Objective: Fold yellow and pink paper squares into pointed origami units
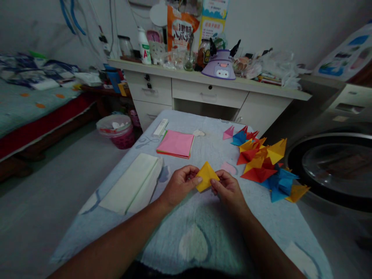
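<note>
Yellow paper (207, 175), one piece, folded to a small diamond, one corner pointed away from the body: held over the middle of the cloth-covered bench (168, 234), between both hands; whether the bench is touched by it cannot be told. Left hand (180, 185): closed, the left corner pinched between thumb and curled fingers. Right hand (229, 188): closed likewise on the right corner, thumb on top. For good folding, edges are best matched before any crease is pressed; the layers are best held flat by light, even thumb pressure, and each crease is best run from its middle outward, against the bench if firmness is wanted. Also listed: stack of coloured paper (176, 143), pink uppermost, laid beyond the left hand; folded paper pieces (258, 174), red, yellow, blue and pink, heaped to the right; pale packet (132, 182), laid to the left, apart from the hands.
</note>
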A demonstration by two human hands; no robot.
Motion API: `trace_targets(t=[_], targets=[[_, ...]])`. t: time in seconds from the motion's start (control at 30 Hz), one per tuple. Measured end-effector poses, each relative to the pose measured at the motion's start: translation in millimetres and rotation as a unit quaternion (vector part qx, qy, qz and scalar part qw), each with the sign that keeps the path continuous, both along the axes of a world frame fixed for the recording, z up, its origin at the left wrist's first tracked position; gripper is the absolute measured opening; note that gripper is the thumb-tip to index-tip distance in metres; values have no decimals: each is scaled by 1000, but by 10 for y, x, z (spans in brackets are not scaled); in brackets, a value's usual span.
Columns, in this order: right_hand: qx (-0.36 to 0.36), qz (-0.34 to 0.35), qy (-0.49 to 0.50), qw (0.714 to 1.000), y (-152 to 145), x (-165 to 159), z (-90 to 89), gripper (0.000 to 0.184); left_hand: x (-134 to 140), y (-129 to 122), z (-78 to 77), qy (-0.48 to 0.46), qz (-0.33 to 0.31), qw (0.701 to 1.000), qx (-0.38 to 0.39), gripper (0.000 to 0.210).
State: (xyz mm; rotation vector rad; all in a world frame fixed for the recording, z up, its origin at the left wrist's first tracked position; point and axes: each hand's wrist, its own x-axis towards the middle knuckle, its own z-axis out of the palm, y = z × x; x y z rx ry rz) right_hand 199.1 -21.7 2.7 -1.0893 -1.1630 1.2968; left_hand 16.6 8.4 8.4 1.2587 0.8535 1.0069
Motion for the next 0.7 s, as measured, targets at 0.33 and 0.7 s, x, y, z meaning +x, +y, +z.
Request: trace_targets(t=[0.33, 0.7], targets=[[3, -15, 2, 1000, -15, -37, -5, 28, 3, -75, 11, 47, 46, 994, 89, 49], [13, -9, 35, 999, 5, -47, -16, 26, -20, -109, 20, 125, 44, 968, 211, 34]])
